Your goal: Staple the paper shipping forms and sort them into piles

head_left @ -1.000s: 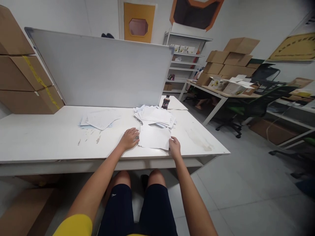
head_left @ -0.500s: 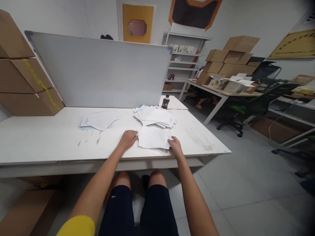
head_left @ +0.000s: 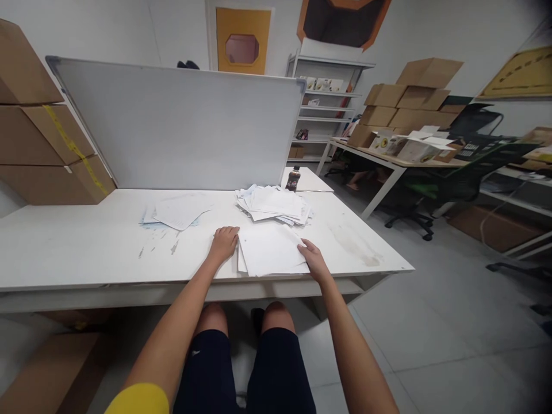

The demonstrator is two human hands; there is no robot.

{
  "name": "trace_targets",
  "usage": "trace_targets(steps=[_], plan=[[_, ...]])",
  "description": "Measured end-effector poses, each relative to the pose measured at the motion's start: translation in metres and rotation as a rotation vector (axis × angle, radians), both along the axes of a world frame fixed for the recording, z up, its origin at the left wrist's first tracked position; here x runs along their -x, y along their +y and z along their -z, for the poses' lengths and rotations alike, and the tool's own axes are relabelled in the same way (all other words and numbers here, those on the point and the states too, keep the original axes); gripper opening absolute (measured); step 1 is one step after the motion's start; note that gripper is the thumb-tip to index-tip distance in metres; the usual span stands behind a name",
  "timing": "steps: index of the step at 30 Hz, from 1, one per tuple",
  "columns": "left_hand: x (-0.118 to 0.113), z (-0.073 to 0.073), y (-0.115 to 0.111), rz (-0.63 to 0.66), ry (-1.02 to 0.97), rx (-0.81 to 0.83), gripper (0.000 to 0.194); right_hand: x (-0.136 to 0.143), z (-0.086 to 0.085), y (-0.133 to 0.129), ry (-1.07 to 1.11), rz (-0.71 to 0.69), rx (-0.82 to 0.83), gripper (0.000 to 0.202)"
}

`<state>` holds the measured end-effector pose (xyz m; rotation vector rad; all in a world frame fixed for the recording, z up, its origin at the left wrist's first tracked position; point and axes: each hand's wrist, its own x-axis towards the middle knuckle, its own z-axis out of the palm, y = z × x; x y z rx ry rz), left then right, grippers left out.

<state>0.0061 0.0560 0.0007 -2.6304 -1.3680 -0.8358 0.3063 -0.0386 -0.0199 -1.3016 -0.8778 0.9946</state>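
Note:
In front of me, close to the near edge of the desk [head_left: 95,253], lie a few white sheets of paper [head_left: 271,251], slightly fanned at their left side. My right hand [head_left: 314,259] pinches the right edge of the paper, thumb on top and fingers underneath. Palm down on the desk, my left hand [head_left: 224,242] rests beside the sheets' left edge with its fingers lying forward, holding nothing visible. Just beyond the sheets is an untidy paper pile [head_left: 276,202]. Farther left lies a smaller, thinner paper stack [head_left: 179,211].
A whiteboard [head_left: 185,129] stands along the desk's back. Brown cartons [head_left: 56,155] are stacked at the left. A dark drink bottle [head_left: 293,179] stands behind the paper pile. To the right are another table with boxes [head_left: 414,109] and an office chair [head_left: 470,172].
The sheets have come toward me, nearer the desk's front edge, and have fanned apart at the left. My right hand moved with them; my left hand stayed nearly in place.

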Motion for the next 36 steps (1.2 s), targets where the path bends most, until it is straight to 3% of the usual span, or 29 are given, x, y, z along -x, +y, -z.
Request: trace_targets(steps=[8,18,24,36], plan=[[-0.002,-0.001,-0.003,-0.051,0.028,0.012,0.032,0.005,0.015,0.012,-0.44,0.141,0.029,0.059],[-0.002,-0.007,-0.008,-0.004,0.105,0.071,0.05,0.007,0.017,0.017,-0.548,0.106,0.023,0.051],[-0.002,-0.008,-0.009,0.013,0.156,0.079,0.066,0.008,0.019,0.017,-0.597,0.13,0.041,0.057],[-0.002,-0.009,-0.009,0.026,0.151,0.102,0.065,0.011,0.017,0.013,-0.592,0.113,0.044,0.056]])
